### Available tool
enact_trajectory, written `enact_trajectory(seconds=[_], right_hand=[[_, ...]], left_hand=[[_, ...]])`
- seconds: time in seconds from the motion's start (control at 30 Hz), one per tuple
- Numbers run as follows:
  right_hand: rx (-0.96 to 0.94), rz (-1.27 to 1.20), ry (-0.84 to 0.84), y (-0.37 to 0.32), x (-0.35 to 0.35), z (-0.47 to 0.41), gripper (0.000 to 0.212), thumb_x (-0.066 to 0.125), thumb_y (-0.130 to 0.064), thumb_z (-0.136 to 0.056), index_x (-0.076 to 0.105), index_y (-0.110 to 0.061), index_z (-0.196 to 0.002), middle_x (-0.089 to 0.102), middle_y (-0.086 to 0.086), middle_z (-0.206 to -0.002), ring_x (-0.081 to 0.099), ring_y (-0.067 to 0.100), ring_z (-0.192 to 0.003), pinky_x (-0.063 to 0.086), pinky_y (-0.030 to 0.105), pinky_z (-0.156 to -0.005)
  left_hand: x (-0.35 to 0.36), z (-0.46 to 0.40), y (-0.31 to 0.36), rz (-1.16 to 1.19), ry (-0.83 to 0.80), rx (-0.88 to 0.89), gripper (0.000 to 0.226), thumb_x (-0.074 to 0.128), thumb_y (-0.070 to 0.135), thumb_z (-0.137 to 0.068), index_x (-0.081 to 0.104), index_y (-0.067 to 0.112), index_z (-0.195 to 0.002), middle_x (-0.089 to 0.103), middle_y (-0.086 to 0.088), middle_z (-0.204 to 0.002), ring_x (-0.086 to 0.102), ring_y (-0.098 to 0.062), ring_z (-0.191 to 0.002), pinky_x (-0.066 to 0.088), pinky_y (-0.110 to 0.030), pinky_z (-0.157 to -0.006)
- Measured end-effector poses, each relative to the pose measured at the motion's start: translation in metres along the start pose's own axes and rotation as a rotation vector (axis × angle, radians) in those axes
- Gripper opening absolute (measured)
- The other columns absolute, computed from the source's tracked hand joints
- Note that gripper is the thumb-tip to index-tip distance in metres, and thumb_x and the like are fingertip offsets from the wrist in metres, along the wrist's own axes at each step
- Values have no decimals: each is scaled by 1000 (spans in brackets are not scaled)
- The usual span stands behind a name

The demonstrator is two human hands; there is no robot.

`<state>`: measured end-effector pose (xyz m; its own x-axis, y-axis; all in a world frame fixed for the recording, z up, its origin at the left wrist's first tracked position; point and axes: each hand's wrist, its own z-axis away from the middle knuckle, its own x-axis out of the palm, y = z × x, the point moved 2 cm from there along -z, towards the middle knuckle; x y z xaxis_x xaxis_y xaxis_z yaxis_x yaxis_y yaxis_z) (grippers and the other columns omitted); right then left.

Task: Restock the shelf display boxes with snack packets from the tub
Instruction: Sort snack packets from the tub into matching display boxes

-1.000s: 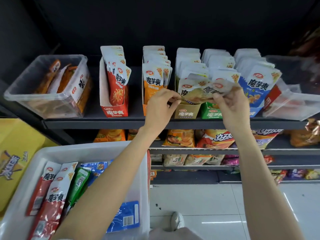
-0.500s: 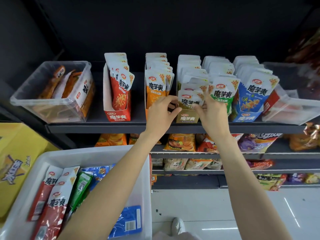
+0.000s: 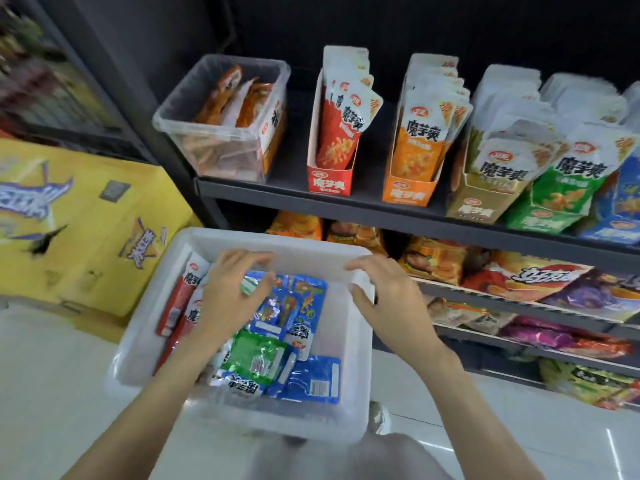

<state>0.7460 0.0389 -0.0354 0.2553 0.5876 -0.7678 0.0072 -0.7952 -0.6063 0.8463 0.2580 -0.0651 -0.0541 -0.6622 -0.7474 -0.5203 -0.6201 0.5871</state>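
Snack packets (image 3: 294, 317), blue, green and red, lie heaped in the white tub (image 3: 349, 355) below the shelf edge (image 3: 346, 206). On the shelf stand a clear bin (image 3: 221, 133) at the left end, then red (image 3: 329, 181), orange (image 3: 408, 194) and gold (image 3: 478, 209) display boxes. Left hand (image 3: 228, 292) hovers over the packets, fingers curled, touching a green one, grip unclear. Right hand (image 3: 388, 296) is open and empty over the tub's right rim.

bare forearms, no sleeves; grey trousers (image 3: 363, 459)
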Motion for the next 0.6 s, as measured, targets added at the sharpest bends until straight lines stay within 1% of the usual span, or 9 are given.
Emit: enact_trajectory(seconds=[0.03,0.1,0.17,0.23,0.3,0.37,0.47,0.53,0.6], right_hand=[[-17,11,-104,-8,18,-5,24,60,-18,-90,60,-20,-115,59,-3,-119,54,13,-110,43,24,-88],[-58,22,-273,-20,56,-17,27,55,-22,-93,57,-20,-121,56,-1,-125,49,16,-117,40,29,-95],[-107,67,-399,-31,94,-29,35,52,-19,-94,53,-19,-129,53,1,-131,46,20,-122,38,35,-100],[-140,135,-507,-40,127,-39,45,51,-16,-94,45,-17,-138,47,2,-141,41,23,-129,35,36,-105],[-162,185,-577,-46,155,-48,54,52,-17,-94,35,-16,-145,36,2,-150,33,21,-138,29,36,-110],[-206,225,-617,-49,177,-56,62,53,-20,-94,26,-15,-149,25,3,-156,22,19,-143,21,35,-115],[-237,300,-674,-47,196,-59,68,54,-25,-96,18,-14,-152,16,4,-159,15,19,-146,16,36,-118],[-202,339,-715,-41,198,-54,67,53,-24,-97,16,-13,-152,15,4,-159,16,21,-146,14,36,-117],[-191,402,-719,-32,196,-45,65,50,-24,-97,15,-15,-152,13,2,-160,13,21,-146,14,39,-116]], left_hand=[[-7,12,-22,-63,-45,-88,34,59,34,-83,66,13,-109,66,-3,-102,56,-22,-99,38,-23,-86],[-18,32,-58,-185,-127,-237,37,70,21,-80,64,12,-115,66,-9,-111,59,-29,-102,44,-32,-85],[-23,41,-82,-350,-215,-239,43,74,17,-76,62,12,-117,66,-11,-113,60,-34,-105,50,-40,-81],[-24,37,-94,-447,-270,-229,48,70,26,-78,59,12,-123,63,-12,-116,56,-34,-109,50,-42,-80],[-18,31,-103,-492,-363,-294,57,60,38,-85,48,11,-133,56,-11,-127,50,-32,-117,45,-42,-91],[-5,30,-108,-575,-513,-342,62,52,49,-87,41,11,-134,49,-9,-132,44,-31,-120,40,-39,-98],[8,32,-109,-579,-607,-275,55,50,45,-89,39,12,-131,45,-9,-133,44,-32,-117,40,-38,-95],[14,35,-110,-533,-633,-151,54,52,31,-89,37,13,-138,44,-9,-138,44,-30,-123,32,-37,-102],[16,38,-106,-425,-581,-69,54,55,22,-88,39,13,-139,45,-8,-139,42,-26,-128,25,-33,-106]])
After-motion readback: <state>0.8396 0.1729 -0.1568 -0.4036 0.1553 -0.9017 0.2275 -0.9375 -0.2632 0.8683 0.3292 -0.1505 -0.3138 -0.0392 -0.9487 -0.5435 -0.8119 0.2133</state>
